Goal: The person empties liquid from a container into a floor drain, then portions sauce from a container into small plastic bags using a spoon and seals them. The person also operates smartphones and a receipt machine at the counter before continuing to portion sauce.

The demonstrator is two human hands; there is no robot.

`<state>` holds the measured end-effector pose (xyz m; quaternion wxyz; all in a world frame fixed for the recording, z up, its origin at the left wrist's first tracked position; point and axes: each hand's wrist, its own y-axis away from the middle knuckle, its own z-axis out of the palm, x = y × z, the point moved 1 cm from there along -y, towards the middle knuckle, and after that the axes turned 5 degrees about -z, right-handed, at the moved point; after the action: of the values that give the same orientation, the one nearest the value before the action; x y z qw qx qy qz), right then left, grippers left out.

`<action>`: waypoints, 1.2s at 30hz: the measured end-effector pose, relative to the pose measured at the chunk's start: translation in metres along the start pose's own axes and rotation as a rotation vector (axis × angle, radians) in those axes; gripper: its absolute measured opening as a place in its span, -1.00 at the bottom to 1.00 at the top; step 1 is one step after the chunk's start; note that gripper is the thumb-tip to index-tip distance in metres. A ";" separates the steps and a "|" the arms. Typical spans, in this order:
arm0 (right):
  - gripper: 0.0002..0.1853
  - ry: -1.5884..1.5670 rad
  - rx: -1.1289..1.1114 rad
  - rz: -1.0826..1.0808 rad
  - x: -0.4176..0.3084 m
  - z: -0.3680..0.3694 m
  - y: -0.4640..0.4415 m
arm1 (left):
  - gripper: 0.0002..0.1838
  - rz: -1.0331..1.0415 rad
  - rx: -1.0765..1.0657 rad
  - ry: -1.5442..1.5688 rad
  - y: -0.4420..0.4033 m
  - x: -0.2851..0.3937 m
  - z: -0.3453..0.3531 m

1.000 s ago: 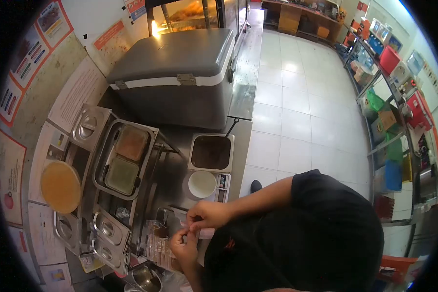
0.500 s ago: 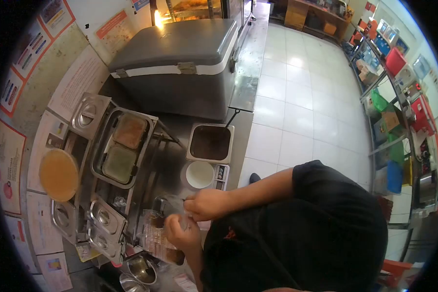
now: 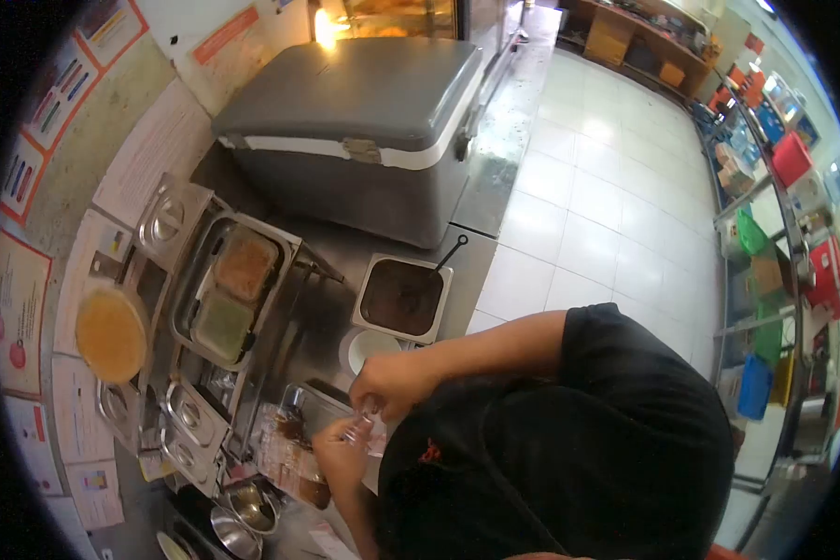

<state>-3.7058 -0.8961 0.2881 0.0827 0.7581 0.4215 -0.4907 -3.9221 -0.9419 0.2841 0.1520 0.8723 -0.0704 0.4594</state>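
Note:
My right hand (image 3: pixel 394 385) reaches in above the counter with its fingers pinched together. Just below it, my left hand (image 3: pixel 341 457) is also closed, and the fingertips of both nearly meet. Between them shows a small, shiny piece of clear plastic (image 3: pixel 364 425); its exact kind is too small to tell. Beside my left hand lie clear plastic packs with brown contents (image 3: pixel 289 457), next to a metal tray (image 3: pixel 322 401). A white bowl (image 3: pixel 359 347) stands just beyond my right hand, which partly covers it. Past the bowl is a square metal pan of dark brown sauce (image 3: pixel 401 299) with a dark-handled utensil.
A large grey cooler (image 3: pixel 345 103) stands at the back of the counter. To the left, a metal holder carries two trays, one reddish (image 3: pixel 245 264) and one green (image 3: pixel 222 322), near lidded pans (image 3: pixel 191 411) and a round orange-yellow lid (image 3: pixel 112 334). Metal bowls (image 3: pixel 238 532) sit lower down.
My hands have drawn closer at the fingertips over the clear plastic. My right hand now hides the scale and part of the white bowl. The view has shifted slightly.

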 end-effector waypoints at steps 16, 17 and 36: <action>-0.82 -1.028 -0.206 0.346 0.044 -0.091 0.030 | 0.07 0.670 0.296 0.698 -0.069 0.077 0.081; -0.84 -0.958 -0.152 0.324 0.047 -0.093 0.034 | 0.06 0.674 0.327 0.637 -0.072 0.078 0.083; -0.76 -0.273 0.155 -0.036 0.070 -0.117 0.050 | -0.25 0.568 0.624 0.291 -0.089 0.093 0.132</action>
<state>-3.5796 -0.8255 0.2752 0.0718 0.6808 0.3809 -0.6215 -3.7428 -0.9001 0.2729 -0.2424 0.7487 -0.1429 0.6002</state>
